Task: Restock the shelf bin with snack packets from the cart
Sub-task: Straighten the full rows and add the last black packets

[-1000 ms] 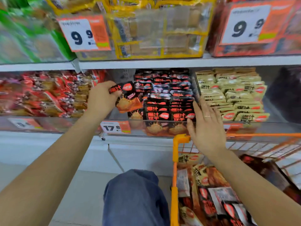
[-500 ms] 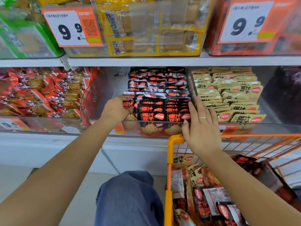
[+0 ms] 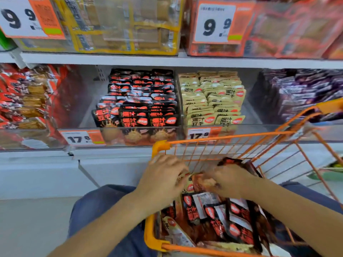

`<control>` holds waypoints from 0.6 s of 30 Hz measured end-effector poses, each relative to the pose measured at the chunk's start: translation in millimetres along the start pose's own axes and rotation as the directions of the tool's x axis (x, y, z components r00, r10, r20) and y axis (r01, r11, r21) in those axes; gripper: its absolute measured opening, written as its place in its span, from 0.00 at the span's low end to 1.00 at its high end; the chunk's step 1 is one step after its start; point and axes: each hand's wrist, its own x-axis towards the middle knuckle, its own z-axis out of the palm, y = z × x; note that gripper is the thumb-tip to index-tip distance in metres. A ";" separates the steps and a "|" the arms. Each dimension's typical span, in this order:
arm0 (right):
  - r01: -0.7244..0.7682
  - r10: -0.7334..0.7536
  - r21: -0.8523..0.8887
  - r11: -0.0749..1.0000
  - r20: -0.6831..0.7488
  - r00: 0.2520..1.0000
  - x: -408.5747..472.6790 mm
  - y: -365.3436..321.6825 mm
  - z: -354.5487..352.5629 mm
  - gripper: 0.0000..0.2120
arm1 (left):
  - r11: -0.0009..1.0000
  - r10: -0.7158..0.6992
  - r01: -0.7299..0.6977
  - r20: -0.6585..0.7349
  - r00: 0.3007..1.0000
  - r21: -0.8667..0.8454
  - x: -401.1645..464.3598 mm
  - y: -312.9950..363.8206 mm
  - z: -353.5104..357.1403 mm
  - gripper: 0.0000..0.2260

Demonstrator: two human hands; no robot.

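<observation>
Two hands are down inside the orange wire cart (image 3: 160, 146), nearest the viewer. The left hand (image 3: 163, 179) has its fingers curled down among the packets at the cart's front-left corner, and the right hand (image 3: 229, 180) lies just beside it with fingers bent over the heap; both are blurred, so I cannot tell whether either has a packet pinched. Under them lies a loose heap of black-and-red snack packets (image 3: 228, 219), too jumbled to count, with a few tan ones at its edge. The cart's far rim stands just in front of the clear shelf bin (image 3: 87, 115).

In that bin the black-and-red packets (image 3: 141, 102) stand in three columns packed against its right wall, and a fourth, leaning packet starts a row at their left. Open room remains on the bin's left side. A bin of tan packets (image 3: 213, 97) sits just to the right. Two price tags reading 17.8 (image 3: 81, 138) hang on the front lip, and two reading 9.9 (image 3: 215, 23) on the shelf above.
</observation>
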 end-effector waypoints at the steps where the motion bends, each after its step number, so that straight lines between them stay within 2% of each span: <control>1: -0.054 0.043 0.049 0.997 0.197 0.979 -3.8 1.9 8.0 0.18 | 0.999 -0.012 0.011 0.023 1.000 0.040 0.4 -0.6 3.9 0.13; 2: -0.106 0.053 0.137 0.985 0.341 0.939 -6.2 1.3 14.8 0.17 | 0.998 -0.031 0.029 0.026 0.999 0.057 1.5 -2.6 6.0 0.13; 3: -0.133 0.030 0.221 0.966 0.418 0.908 -8.6 -0.1 20.5 0.18 | 0.998 -0.040 0.039 0.013 0.999 0.056 2.2 -4.1 7.3 0.12; 6: -0.119 -0.041 0.315 0.942 0.458 0.888 -10.9 -3.5 33.2 0.20 | 0.998 -0.042 0.043 -0.015 0.999 0.042 2.0 -2.6 7.3 0.10; 8: -0.128 -0.049 0.419 0.899 0.387 0.921 -10.5 -1.2 28.1 0.13 | 0.998 -0.049 0.049 -0.016 0.999 0.050 1.5 -1.5 6.6 0.10; 9: -0.110 -0.047 0.491 0.864 0.297 0.954 -10.0 0.1 22.6 0.08 | 0.997 -0.055 0.056 -0.013 0.998 0.052 1.6 -1.0 5.8 0.10; 10: -0.100 -0.029 0.577 0.811 0.210 0.977 -10.0 -0.3 12.3 0.09 | 0.997 -0.059 0.060 -0.011 0.998 0.053 1.7 -1.7 6.2 0.09; 12: -0.075 0.062 0.796 0.601 0.048 0.997 -8.6 -1.3 -7.5 0.07 | 0.997 -0.057 0.059 -0.033 0.998 0.050 2.3 -1.2 5.3 0.10; 14: -0.021 0.187 0.905 0.424 -0.065 0.980 -7.1 -2.7 -24.7 0.06 | 0.993 -0.102 0.096 -0.092 0.990 -0.064 2.0 0.1 3.2 0.11; 16: 0.027 0.307 0.935 0.354 -0.143 0.941 -5.1 -4.7 -38.7 0.08 | 0.945 -0.216 0.172 -0.137 0.967 -0.277 0.5 4.6 -2.0 0.13; 18: 0.058 0.437 0.962 0.265 -0.174 0.883 -4.1 -11.3 -52.7 0.04 | 0.883 -0.305 0.211 -0.172 0.936 -0.419 -2.5 8.7 -8.5 0.16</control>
